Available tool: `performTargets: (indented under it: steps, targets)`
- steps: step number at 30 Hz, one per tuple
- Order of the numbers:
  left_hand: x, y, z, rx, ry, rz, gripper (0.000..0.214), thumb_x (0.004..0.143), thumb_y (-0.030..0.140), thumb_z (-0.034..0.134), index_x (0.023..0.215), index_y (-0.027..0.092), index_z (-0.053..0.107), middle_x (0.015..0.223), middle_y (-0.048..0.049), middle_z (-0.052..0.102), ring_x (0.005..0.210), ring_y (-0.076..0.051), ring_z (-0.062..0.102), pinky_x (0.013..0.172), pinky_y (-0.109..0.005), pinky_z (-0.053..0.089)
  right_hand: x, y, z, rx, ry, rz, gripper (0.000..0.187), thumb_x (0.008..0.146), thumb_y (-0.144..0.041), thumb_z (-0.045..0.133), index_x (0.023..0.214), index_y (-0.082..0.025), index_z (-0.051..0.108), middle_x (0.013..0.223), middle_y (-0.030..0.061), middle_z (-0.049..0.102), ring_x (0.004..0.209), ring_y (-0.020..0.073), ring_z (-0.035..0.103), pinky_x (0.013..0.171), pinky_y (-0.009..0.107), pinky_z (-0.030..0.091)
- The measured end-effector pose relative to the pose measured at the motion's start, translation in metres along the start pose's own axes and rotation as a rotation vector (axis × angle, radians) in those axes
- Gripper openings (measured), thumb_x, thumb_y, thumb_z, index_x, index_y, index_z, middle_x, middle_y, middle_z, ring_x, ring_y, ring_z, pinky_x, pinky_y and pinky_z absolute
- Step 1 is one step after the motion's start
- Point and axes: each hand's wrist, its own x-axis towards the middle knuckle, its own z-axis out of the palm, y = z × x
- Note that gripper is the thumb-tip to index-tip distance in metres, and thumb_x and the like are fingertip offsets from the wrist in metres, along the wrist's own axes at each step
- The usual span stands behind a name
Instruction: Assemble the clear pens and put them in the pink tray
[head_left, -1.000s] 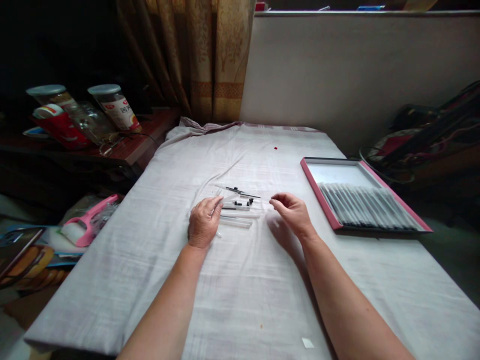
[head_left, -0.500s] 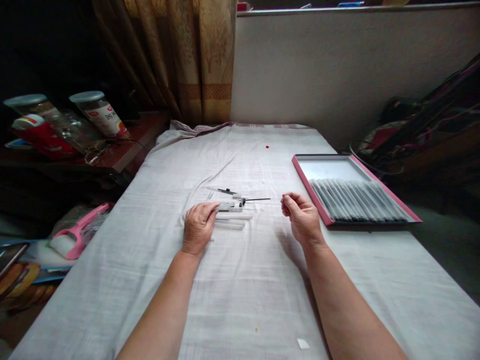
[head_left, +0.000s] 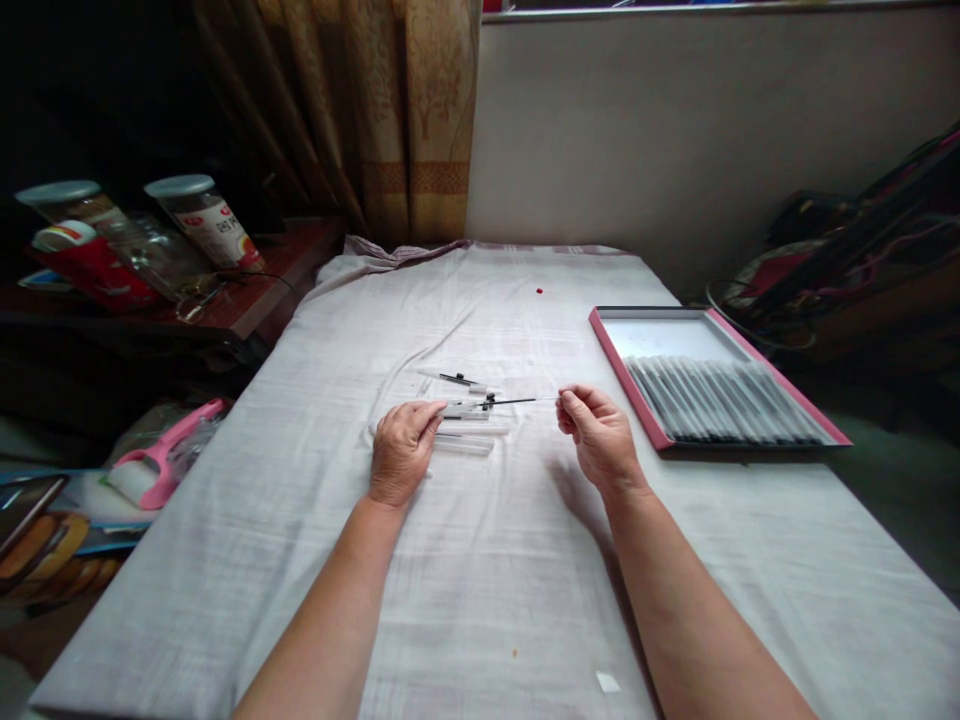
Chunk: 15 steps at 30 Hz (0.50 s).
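My left hand [head_left: 403, 450] rests on the white cloth [head_left: 480, 560], fingers curled on a clear pen barrel [head_left: 459, 411] among several clear barrels [head_left: 469, 438]. My right hand [head_left: 598, 434] is pinched on the end of a thin black refill [head_left: 514, 402] that points left toward the barrel. Another refill with small black parts [head_left: 459, 379] lies just behind them.
A pink-rimmed tray [head_left: 611, 345] holding a row of finished pens [head_left: 720, 400] sits at the right. A tiny red bit [head_left: 538, 291] lies farther back. Jars [head_left: 202, 218] stand on a wooden shelf at left; a pink roller [head_left: 161, 465] lies below. A curtain [head_left: 390, 110] hangs behind.
My right hand picked up the black refill and drew it right, then brought it slightly back toward the barrel. My left hand stayed on the barrels.
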Motion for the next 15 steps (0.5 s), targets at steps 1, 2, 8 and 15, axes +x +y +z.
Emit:
performTargets:
  steps: [1, 2, 8, 15]
  targets:
    - [0.000, 0.002, -0.001, 0.001, -0.005, 0.004, 0.021, 0.092, 0.025, 0.054, 0.108, 0.023, 0.068, 0.097, -0.0049, 0.070, 0.090, -0.018, 0.063, 0.083, -0.030, 0.048, 0.000, 0.001, 0.000, -0.006, 0.003, 0.004, 0.026, 0.062, -0.039, 0.078, 0.074, -0.019, 0.067, 0.060, -0.0017, 0.059, 0.051, 0.0079, 0.047, 0.044, 0.020, 0.035]
    - [0.000, 0.004, -0.002, 0.002, -0.016, 0.012, 0.022, 0.092, 0.025, 0.054, 0.109, 0.023, 0.068, 0.096, -0.0049, 0.070, 0.088, -0.018, 0.063, 0.082, -0.030, 0.048, 0.000, 0.001, 0.000, -0.020, 0.004, 0.006, 0.025, 0.063, -0.039, 0.078, 0.074, -0.019, 0.068, 0.061, -0.0012, 0.060, 0.051, 0.0081, 0.048, 0.044, 0.020, 0.035]
    - [-0.002, 0.017, 0.002, -0.090, -0.112, 0.112, 0.027, 0.092, 0.017, 0.051, 0.116, 0.021, 0.064, 0.098, -0.0057, 0.070, 0.092, -0.018, 0.063, 0.084, -0.032, 0.051, -0.005, 0.007, 0.005, -0.189, 0.001, 0.005, 0.022, 0.063, -0.036, 0.076, 0.075, -0.018, 0.073, 0.064, 0.0017, 0.066, 0.053, 0.0102, 0.051, 0.047, 0.023, 0.039]
    - [-0.007, 0.030, 0.009, -0.161, -0.159, 0.152, 0.033, 0.093, 0.013, 0.045, 0.122, 0.021, 0.059, 0.103, -0.0069, 0.070, 0.096, -0.018, 0.065, 0.085, -0.033, 0.053, -0.022, 0.016, 0.023, -0.353, -0.165, -0.115, 0.026, 0.076, -0.038, 0.064, 0.088, -0.018, 0.076, 0.079, 0.0057, 0.073, 0.059, 0.0134, 0.059, 0.056, 0.027, 0.048]
